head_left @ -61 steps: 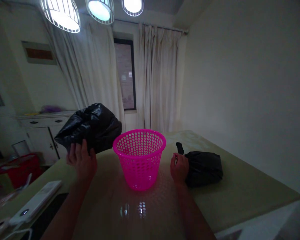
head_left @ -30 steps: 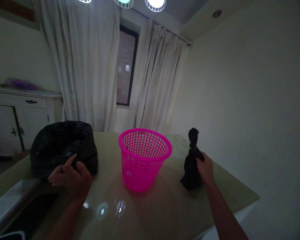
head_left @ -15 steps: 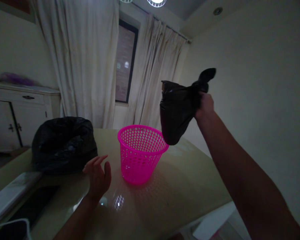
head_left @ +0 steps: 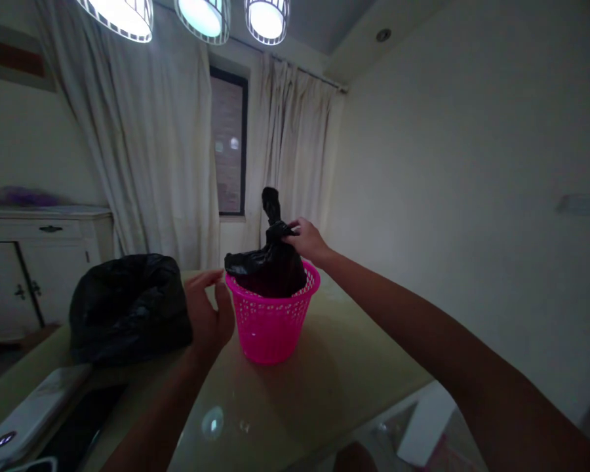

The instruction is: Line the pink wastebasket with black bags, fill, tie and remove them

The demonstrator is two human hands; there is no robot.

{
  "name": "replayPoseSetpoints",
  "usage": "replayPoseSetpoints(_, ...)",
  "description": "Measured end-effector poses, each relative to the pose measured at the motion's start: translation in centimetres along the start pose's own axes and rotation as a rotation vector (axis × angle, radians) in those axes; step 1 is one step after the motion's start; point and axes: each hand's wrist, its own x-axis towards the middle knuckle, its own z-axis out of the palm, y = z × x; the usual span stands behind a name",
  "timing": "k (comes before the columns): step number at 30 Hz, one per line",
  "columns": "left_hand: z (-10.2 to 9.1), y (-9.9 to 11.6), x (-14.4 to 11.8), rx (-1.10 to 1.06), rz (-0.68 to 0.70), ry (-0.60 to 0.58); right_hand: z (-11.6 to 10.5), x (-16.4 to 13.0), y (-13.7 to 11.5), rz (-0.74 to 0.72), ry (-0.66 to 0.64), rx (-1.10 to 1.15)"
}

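A pink perforated basket (head_left: 271,331) stands upright on the table. Partly inside its opening is a knotted black plastic bag (head_left: 275,259), its tied end sticking up above the rim. My right hand (head_left: 309,240) grips this bag just below the tied end. At the basket's left rim, my left hand (head_left: 210,308) is raised with thumb and fingers apart, holding nothing; whether its fingertips touch the rim I cannot tell. Left of that hand sits a second, larger black plastic bag (head_left: 128,314) with its mouth open.
On the glossy table (head_left: 275,419), a white oblong device (head_left: 34,413) and a dark flat phone-like object (head_left: 86,419) lie at the front left. A white cabinet (head_left: 63,262) stands behind at left. Pendant lamps (head_left: 268,19) hang overhead.
My right hand has brought the knotted bag left and down, from the air beside the basket into its opening. My left hand has moved right, to the basket's rim. The camera view has shifted.
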Motion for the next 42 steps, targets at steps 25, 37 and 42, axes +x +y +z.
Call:
replayPoseSetpoints(25,6.7,0.2,8.9,-0.246,-0.264,-1.122,-2.7,-6.7,2.0,-0.282,-0.246,-0.317)
replayPoseSetpoints(37,7.1,-0.7,8.6,-0.214,-0.234,-1.032,-4.6,-7.2,5.1,-0.192,-0.171,-0.123)
replayPoseSetpoints(42,7.6,-0.7,8.9,-0.21,-0.263,-1.179,-5.5,-7.9,5.5,-0.274,-0.195,-0.209)
